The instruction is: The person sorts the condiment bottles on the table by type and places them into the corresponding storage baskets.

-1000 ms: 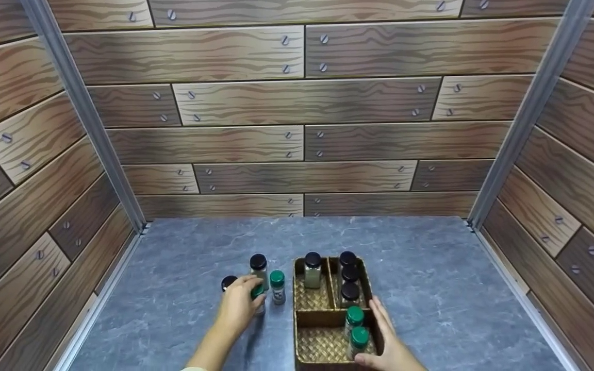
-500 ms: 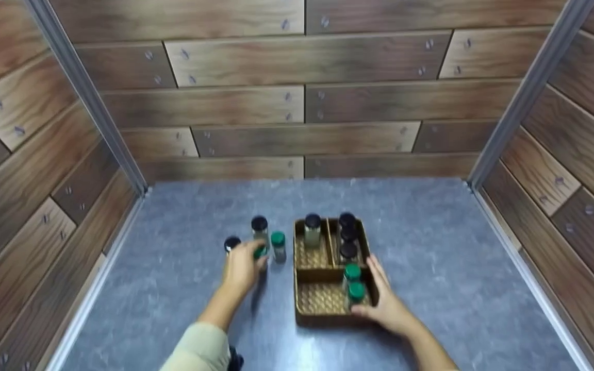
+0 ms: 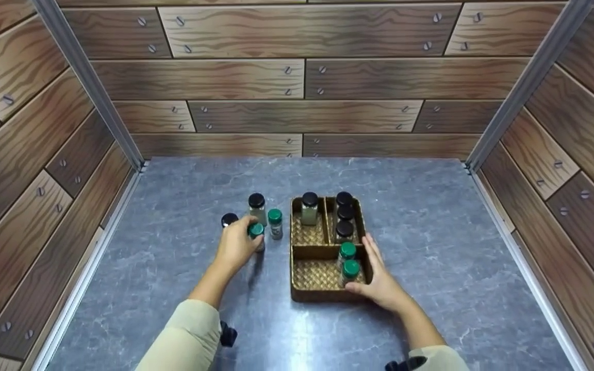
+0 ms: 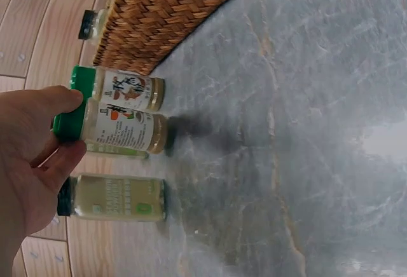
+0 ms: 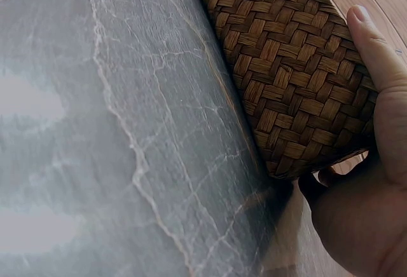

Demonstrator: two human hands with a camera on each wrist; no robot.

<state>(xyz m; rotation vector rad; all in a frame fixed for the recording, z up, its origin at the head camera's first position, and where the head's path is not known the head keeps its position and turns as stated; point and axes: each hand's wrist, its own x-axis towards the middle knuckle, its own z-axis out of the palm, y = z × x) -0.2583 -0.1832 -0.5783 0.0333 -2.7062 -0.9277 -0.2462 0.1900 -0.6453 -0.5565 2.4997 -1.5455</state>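
Left hand (image 3: 235, 241) grip is clamped on green cap (image 3: 257, 230) of jar (image 4: 121, 126); better lift straight, avoiding neighbour jar (image 3: 276, 229); right hand (image 3: 384, 289), fingers apart, touches basket (image 3: 318, 296).

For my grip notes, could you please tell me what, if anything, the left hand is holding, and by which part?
The left hand pinches a green-capped spice jar by its green cap.
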